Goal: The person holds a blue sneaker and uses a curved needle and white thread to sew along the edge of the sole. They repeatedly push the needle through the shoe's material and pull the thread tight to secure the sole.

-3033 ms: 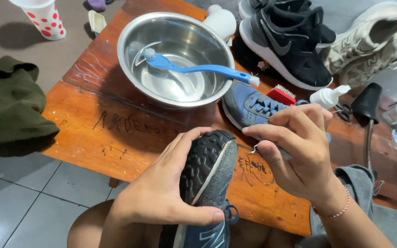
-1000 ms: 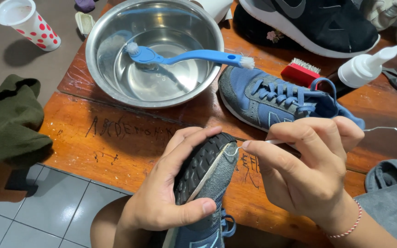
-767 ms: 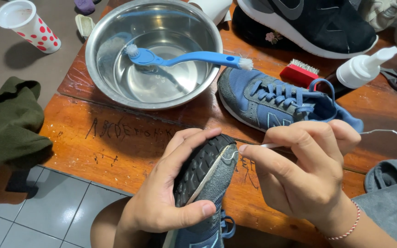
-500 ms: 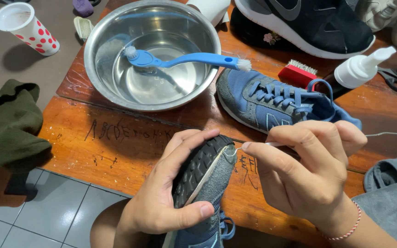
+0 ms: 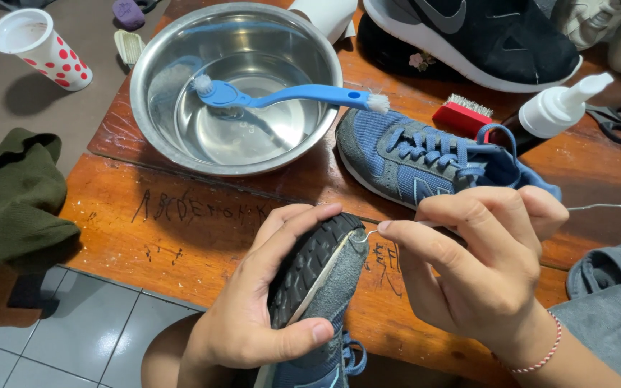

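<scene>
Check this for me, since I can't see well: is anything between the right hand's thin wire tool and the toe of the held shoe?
Nothing visible. The right hand pinches a thin wire whose tip meets the toe edge of the blue-grey shoe gripped sole-up by the left hand. The second shoe lies behind them on the wooden table.

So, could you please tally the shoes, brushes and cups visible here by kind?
Blue shoes: 2, one in the left hand, sole up, one on the table
Black shoe: 1
Pale shoes: 1 or 2, cut off
Brushes: 2, blue, red
Cup: 1
Total: 7 or 8
</scene>
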